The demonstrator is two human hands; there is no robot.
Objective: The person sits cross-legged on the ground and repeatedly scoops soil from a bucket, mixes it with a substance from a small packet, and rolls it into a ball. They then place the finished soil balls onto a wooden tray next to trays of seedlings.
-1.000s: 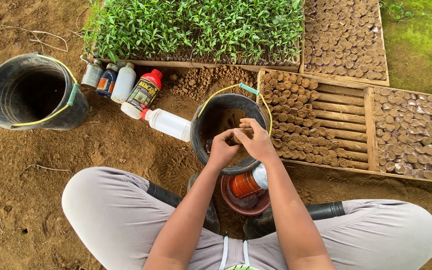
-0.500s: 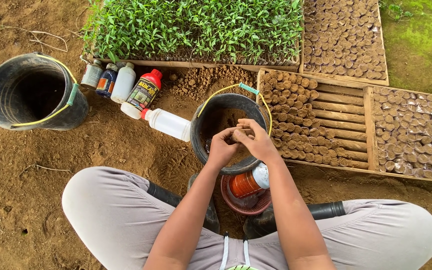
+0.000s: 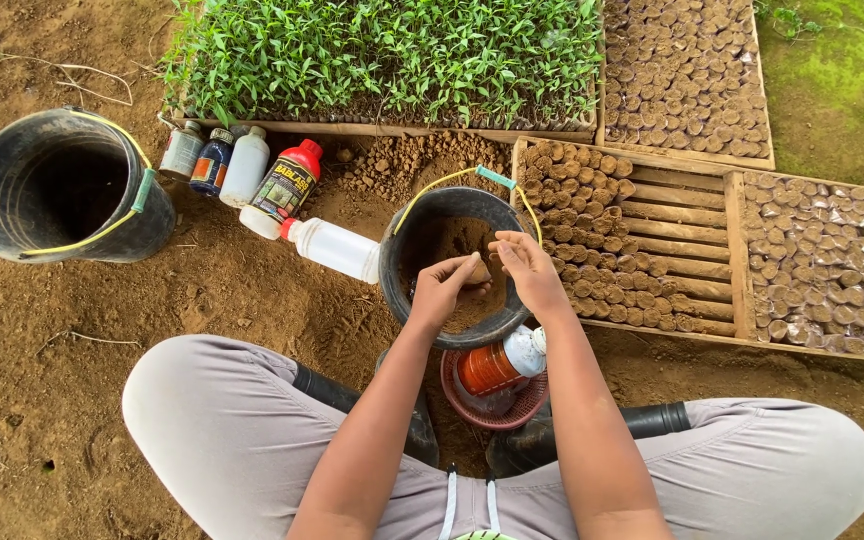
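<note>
Both my hands hover over a black bucket of brown soil between my knees. My left hand is closed around a small soil-filled seedling pot, whose end pokes out from my fingers. My right hand is just to its right over the bucket's rim, fingers loosely spread, holding nothing that I can see. Right of the bucket, a wooden tray holds rows of filled little pots along its left part.
An empty black bucket stands at left. Several bottles and a lying white bottle sit near a seedling tray. An orange bottle rests in a red basket by my boots. More pot trays lie right.
My hands, pressed together over the bucket before, have come apart. The right hand has moved off to the right; the left keeps the small pot.
</note>
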